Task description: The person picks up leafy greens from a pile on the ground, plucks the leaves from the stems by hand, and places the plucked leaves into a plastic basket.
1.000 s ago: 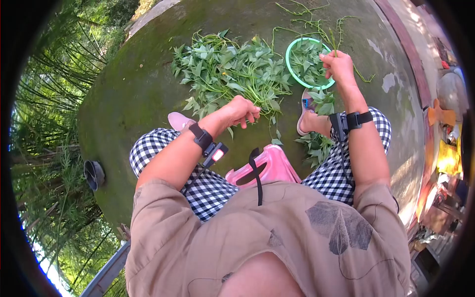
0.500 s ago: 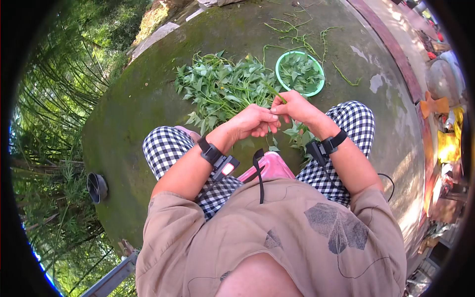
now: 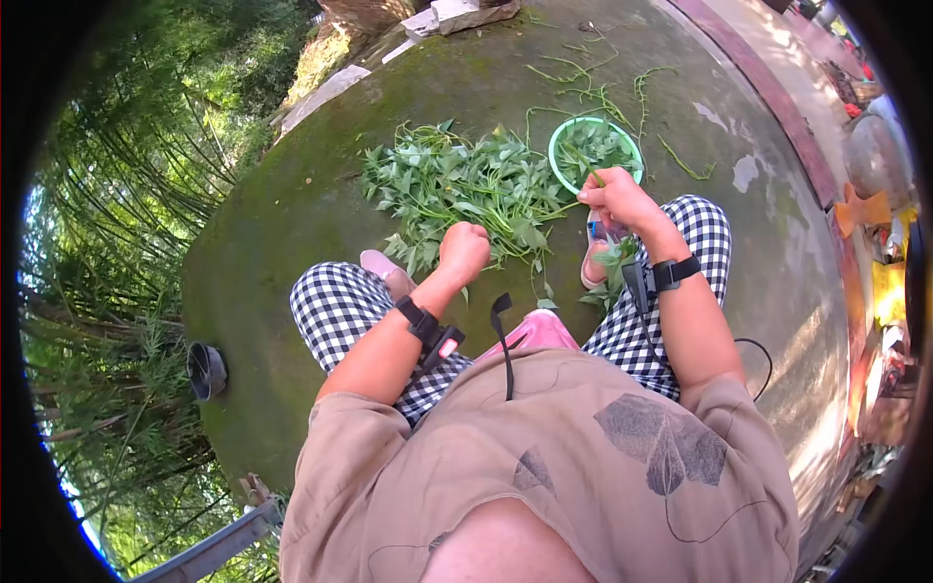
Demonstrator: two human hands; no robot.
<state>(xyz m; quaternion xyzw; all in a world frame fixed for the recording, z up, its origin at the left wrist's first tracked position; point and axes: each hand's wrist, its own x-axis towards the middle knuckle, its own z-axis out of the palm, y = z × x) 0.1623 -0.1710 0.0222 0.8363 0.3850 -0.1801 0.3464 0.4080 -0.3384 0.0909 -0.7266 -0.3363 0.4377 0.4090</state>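
Observation:
My right hand (image 3: 619, 201) is closed on a green stem (image 3: 598, 179), thumb and fingers pinching it at the near rim of a green basket (image 3: 557, 173). Leafy cuttings (image 3: 595, 146) lie inside that basket. To its left, a large heap of leafy green vines (image 3: 457, 180) spreads over the ground. My left hand (image 3: 465, 251) is curled closed at the heap's near edge; what its fingers hold, if anything, is hidden. A small bunch of leaves (image 3: 614, 267) lies by my right leg.
Loose bare stems (image 3: 593, 92) lie on the mossy concrete ground (image 3: 262, 228) beyond the basket. My knees in checked trousers (image 3: 326, 301) flank the work. A dark pot (image 3: 206, 370) stands at far left, near bamboo-like plants. A pink seat (image 3: 539, 332) shows under me.
My hands, together before, are now apart. The right has moved up and right to the basket with the stem; the left has drawn back left and down. The view has shifted slightly.

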